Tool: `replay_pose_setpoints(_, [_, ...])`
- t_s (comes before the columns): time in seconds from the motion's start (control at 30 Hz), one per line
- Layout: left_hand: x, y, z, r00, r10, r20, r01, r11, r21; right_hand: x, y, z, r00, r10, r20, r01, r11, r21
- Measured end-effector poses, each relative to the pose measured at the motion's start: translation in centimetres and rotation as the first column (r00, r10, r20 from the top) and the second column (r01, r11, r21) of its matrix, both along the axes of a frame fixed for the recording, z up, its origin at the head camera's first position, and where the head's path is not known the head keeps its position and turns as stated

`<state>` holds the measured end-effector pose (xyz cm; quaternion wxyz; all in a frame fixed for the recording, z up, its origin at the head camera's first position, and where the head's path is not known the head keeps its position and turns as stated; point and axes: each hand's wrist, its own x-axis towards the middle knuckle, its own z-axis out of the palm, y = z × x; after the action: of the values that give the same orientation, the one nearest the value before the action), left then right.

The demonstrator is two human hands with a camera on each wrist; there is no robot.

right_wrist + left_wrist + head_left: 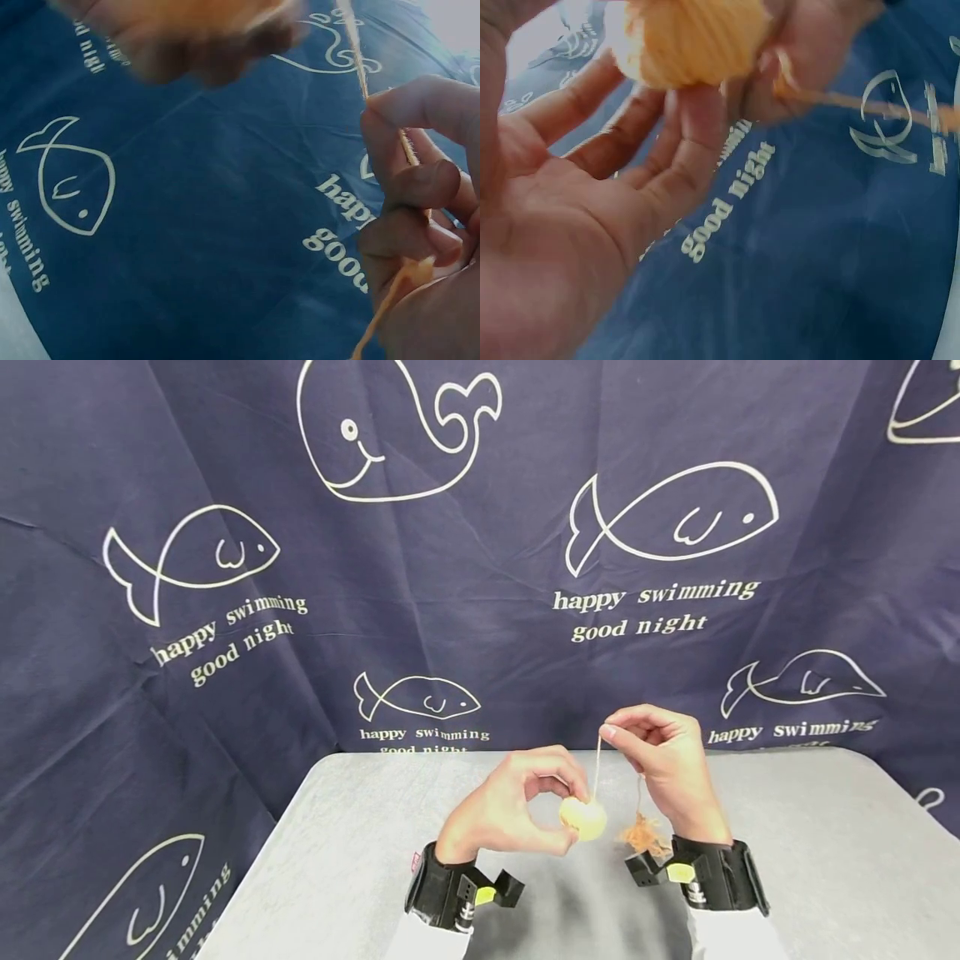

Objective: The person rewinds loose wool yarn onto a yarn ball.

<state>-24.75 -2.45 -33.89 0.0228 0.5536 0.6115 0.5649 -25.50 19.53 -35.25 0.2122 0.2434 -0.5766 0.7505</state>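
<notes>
My left hand (pixel 513 806) holds a small yellow ball of yarn (pixel 584 819) between thumb and fingertips, above the grey table. In the left wrist view the wound strands of the yarn ball (pixel 694 41) show clearly. A length of yarn (pixel 597 768) rises taut from the ball to my right hand (pixel 663 760), which pinches it between thumb and index finger. Seen from the right wrist, the yarn (pixel 409 146) passes through the curled fingers and leaves below the palm. Beneath the right hand its tail hangs to a loose, tangled orange clump of yarn (pixel 643 835).
The grey table (pixel 337 827) spreads under both hands. Behind it hangs a dark blue cloth (pixel 510 560) printed with white fish, a whale and lettering. Black straps with small cameras sit on the left wrist (pixel 446 885) and right wrist (pixel 723 877).
</notes>
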Motion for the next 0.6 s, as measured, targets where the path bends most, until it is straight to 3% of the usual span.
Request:
replay_pose_setpoints(0.07, [-0.3, 0.2, -0.5, 0.998, -0.048, 0.034, 0.046, 0.997, 0.064, -0.3, -0.1, -0.3, 1.000, -0.016, 0.018, 0.014, 0.998, 0.060])
replay_pose_setpoints(0.17, [-0.2, 0.3, -0.3, 0.996, -0.069, 0.054, 0.059, 0.983, 0.174, -0.4, -0.6, -0.6, 0.998, -0.039, 0.045, 0.033, 0.992, 0.125])
replay_pose_setpoints(0.27, [-0.2, 0.4, -0.3, 0.995, -0.068, 0.073, 0.041, 0.944, 0.327, -0.5, -1.0, -0.8, 0.996, -0.050, 0.074, 0.035, 0.981, 0.192])
replay_pose_setpoints(0.43, [-0.5, 0.6, -0.2, 0.993, -0.047, 0.110, -0.027, 0.806, 0.591, -0.4, -1.5, -0.9, 0.994, -0.033, 0.103, 0.000, 0.953, 0.303])
replay_pose_setpoints(0.6, [-0.7, 0.6, 0.0, 0.978, 0.091, 0.188, -0.199, 0.675, 0.710, -0.4, -2.1, -0.8, 0.998, -0.002, 0.063, -0.024, 0.916, 0.401])
